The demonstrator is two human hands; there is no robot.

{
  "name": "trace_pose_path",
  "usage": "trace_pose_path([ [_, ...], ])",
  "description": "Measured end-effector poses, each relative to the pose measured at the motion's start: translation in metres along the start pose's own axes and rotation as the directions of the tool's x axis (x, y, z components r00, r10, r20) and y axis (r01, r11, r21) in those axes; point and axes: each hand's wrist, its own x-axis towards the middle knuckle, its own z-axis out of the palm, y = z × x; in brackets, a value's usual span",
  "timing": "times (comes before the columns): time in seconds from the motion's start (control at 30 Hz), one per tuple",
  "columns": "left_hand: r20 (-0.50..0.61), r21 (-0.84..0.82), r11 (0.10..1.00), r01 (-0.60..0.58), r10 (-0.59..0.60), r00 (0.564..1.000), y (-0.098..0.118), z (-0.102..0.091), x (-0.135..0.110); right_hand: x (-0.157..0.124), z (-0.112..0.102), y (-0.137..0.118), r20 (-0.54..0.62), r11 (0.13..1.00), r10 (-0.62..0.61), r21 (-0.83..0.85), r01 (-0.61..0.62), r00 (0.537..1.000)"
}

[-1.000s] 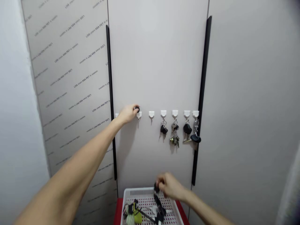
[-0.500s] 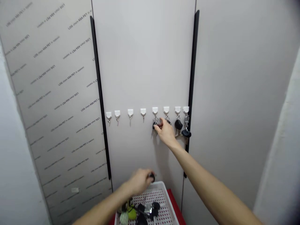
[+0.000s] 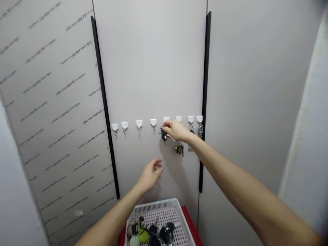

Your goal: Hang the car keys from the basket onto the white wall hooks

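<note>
My right hand (image 3: pixel 175 130) is at the row of white hooks (image 3: pixel 153 122) on the pale panel. Its thumb and fingers are closed on a key ring with a black-headed key (image 3: pixel 163 134), just below the fifth hook from the left; whether the ring is on that hook is hidden by my fingers. Under my wrist a bunch of brass-coloured keys (image 3: pixel 179 148) hangs. My left hand (image 3: pixel 151 172) is raised below the hooks, fingers loosely bent and apart, with nothing visible in them.
Below stands a white perforated basket (image 3: pixel 181 218) holding several black keys (image 3: pixel 167 232) and a yellow-green ball-like item (image 3: pixel 144 236). It rests on something red (image 3: pixel 191 225). Long black handles (image 3: pixel 205 85) edge the panel. More keys hang at the right-hand hooks, partly behind my forearm.
My left hand has risen from above the basket, and the dark item it held no longer shows in it. My right hand has moved up slightly, shifting the black-headed key.
</note>
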Motion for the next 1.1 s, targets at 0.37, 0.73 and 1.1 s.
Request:
trace_pose_path([
  [0.37,0.074,0.104,0.994,0.032,-0.040,0.996,0.013,0.008,0.009,-0.169,0.142,0.084,0.472,0.950,0.222,0.093,-0.299,0.853],
  [0.73,-0.266,-0.090,0.995,0.031,-0.054,0.962,0.080,0.053,0.091,-0.059,-0.007,0.083,-0.608,0.915,0.177,-0.187,-0.357,0.774],
  [1.1,-0.219,-0.249,0.965,-0.079,0.024,0.975,0.139,0.005,0.100,-0.023,-0.068,0.056,-0.566,0.930,0.118,-0.226,-0.290,0.816],
])
